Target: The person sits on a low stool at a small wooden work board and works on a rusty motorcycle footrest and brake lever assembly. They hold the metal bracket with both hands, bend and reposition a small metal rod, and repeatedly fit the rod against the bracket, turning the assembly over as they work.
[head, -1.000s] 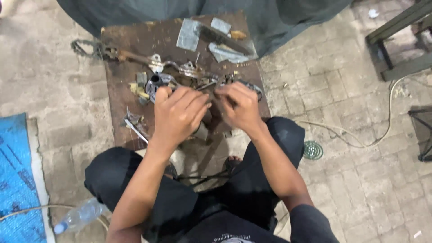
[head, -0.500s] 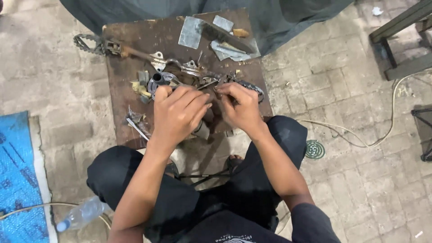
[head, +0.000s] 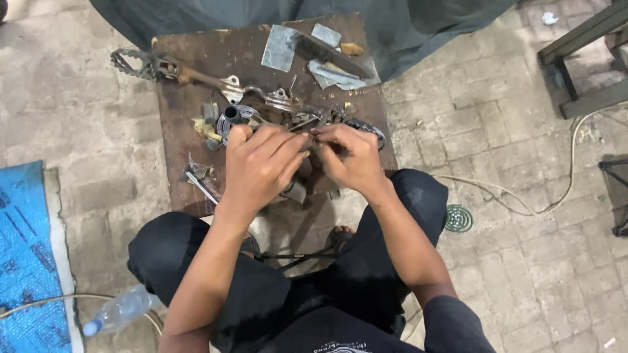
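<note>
Fingertips point(head: 302, 138) of your left hand point(head: 258, 167) are meeting those of your right hand point(head: 350, 157) over the near middle of the brown workboard point(head: 176, 124). Both hands are curling narrowly, thumbs and forefingers pinching a small dark metal part point(head: 313, 134) between them; you cannot tell its exact shape, because your fingers are covering most of it.

Your hands are working just above a cluster of metal pieces. A short grey metal tube point(head: 230, 117) is standing just left of your left knuckles, with yellowish scraps point(head: 204, 127) beside it. A dark toothed strip point(head: 366, 127) is curving out from behind your right hand toward the board's right edge. A long rusty lever with a toothed foot pad point(head: 131, 63) is lying across the far left of the board, its pad overhanging the edge. Grey sheet-metal offcuts point(head: 281, 47) and a dark flat tool point(head: 330, 52) are lying at the far edge.

You are squatting at the board's near edge on a stone-paved floor point(head: 497, 117). A clear plastic bottle point(head: 121, 310) is lying near your left knee, beside a blue mat point(head: 26, 248). A pale cable point(head: 523, 196) and a round green drain cover point(head: 458, 218) are lying to your right.
</note>
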